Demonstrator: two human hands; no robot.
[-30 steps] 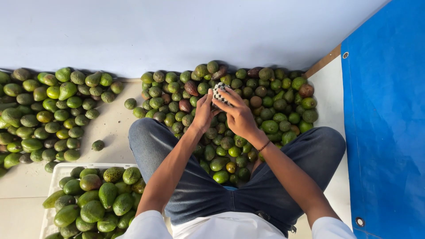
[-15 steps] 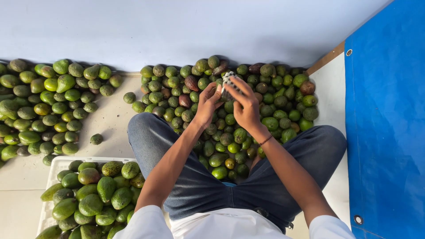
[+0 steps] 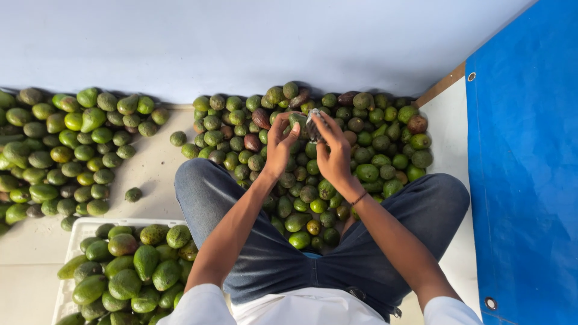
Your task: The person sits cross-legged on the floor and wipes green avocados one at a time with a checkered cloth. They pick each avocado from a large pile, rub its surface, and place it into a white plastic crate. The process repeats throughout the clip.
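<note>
I see my left hand (image 3: 278, 147) raised over the middle heap, its fingers (image 3: 288, 137) curled around a small dark green avocado with a dull, pebbly skin (image 3: 296, 122), the thumb pressed against its near side. My right hand (image 3: 335, 153) sits just beside it, fingers (image 3: 320, 129) pinching a pale, crinkled mesh-like sleeve (image 3: 313, 123) that touches the same fruit; how far the sleeve wraps it I cannot tell. A thin dark band (image 3: 359, 198) circles the right wrist.

The held fruit hangs above the far part of a large pile of round and pear-shaped avocados (image 3: 373, 144), mostly green, a few reddish brown, which spreads on the pale floor (image 3: 153, 165) between my knees in blue denim jeans (image 3: 265, 253) and runs back to the smooth pale wall (image 3: 241, 42).

A second heap of brighter, glossier green avocados (image 3: 66, 150) lies well apart to the left. Nearer me on that side stands a white plastic crate (image 3: 81, 227) filled with larger, elongated fruit. A blue woven tarpaulin with metal eyelets (image 3: 524, 180) covers the right.
</note>
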